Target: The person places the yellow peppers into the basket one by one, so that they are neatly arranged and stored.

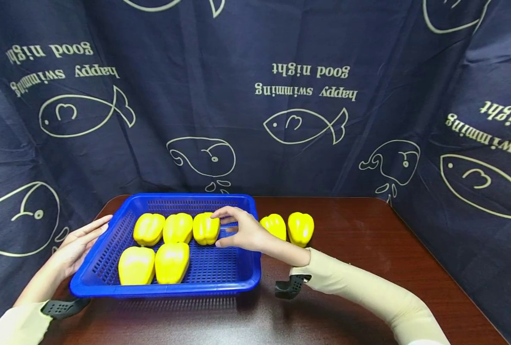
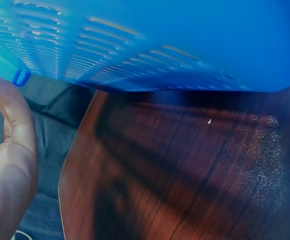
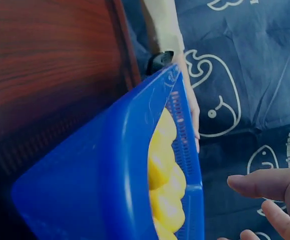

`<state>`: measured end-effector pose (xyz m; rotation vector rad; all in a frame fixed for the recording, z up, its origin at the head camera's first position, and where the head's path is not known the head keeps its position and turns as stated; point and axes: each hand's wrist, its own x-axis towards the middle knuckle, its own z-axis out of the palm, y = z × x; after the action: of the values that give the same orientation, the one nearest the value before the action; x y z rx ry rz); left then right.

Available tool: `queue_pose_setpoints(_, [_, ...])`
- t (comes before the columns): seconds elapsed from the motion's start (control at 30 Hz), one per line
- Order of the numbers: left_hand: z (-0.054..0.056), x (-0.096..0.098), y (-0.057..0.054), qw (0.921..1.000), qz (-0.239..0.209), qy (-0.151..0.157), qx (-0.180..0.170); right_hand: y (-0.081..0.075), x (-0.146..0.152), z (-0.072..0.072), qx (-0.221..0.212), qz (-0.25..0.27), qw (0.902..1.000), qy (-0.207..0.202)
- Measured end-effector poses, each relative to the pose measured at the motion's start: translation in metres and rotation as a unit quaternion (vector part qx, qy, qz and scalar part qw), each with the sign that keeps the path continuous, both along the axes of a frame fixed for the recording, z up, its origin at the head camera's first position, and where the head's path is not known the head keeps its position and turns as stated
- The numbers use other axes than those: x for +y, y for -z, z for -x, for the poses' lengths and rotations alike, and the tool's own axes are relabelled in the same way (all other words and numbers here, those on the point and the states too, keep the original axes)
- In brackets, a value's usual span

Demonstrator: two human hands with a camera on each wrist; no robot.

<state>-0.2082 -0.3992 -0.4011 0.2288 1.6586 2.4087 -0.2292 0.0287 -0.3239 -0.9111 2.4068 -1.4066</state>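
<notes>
A blue plastic basket (image 1: 221, 289) holds several yellow bell peppers, three in a back row and two in front. My left hand (image 1: 72, 251) is at the basket's left rim, its fingers nearly straight along the edge. Inside the basket, my right hand (image 1: 244, 230) is beside the rightmost back-row bell pepper (image 1: 205, 228), thumb and fingers spread apart. The fingertips overlap that pepper's right side; whether they touch it is unclear. In the right wrist view, the thumb (image 3: 260, 182) stands away from the fingers, with no pepper visible between them.
Two more yellow bell peppers, one (image 1: 274, 226) partly behind my right forearm and another (image 1: 300, 229) beside it, lie right of the basket. Everything stands on a dark brown wooden table (image 1: 367, 249). A navy fish-print cloth (image 1: 221, 96) hangs behind and at the sides.
</notes>
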Motion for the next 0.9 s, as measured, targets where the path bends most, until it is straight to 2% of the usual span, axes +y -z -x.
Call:
queue_pose_setpoints(0.2, [0.001, 0.001, 0.001, 1.0000, -0.005, 0.004, 0.004, 0.003, 0.019, 0.004, 0.021, 0.008, 0.9997, 0.011])
queue_pose_setpoints(0.4, [0.001, 0.000, 0.001, 0.9998, -0.016, 0.013, 0.006, 0.018, 0.036, 0.008, 0.113, 0.005, 0.9932, 0.028])
queue_pose_setpoints(0.6, [0.000, -0.001, 0.001, 0.9992, -0.030, 0.027, 0.008, 0.029, 0.052, 0.012, 0.172, 0.050, 0.9824, 0.051])
queue_pose_setpoints(0.73, [0.001, -0.001, 0.001, 0.9989, -0.033, 0.032, 0.011, 0.032, 0.062, 0.013, 0.176, 0.067, 0.9790, 0.079])
queue_pose_setpoints(0.9, [0.000, 0.000, 0.003, 0.9987, -0.029, 0.038, 0.018, 0.036, 0.077, 0.012, 0.154, 0.080, 0.9797, 0.100])
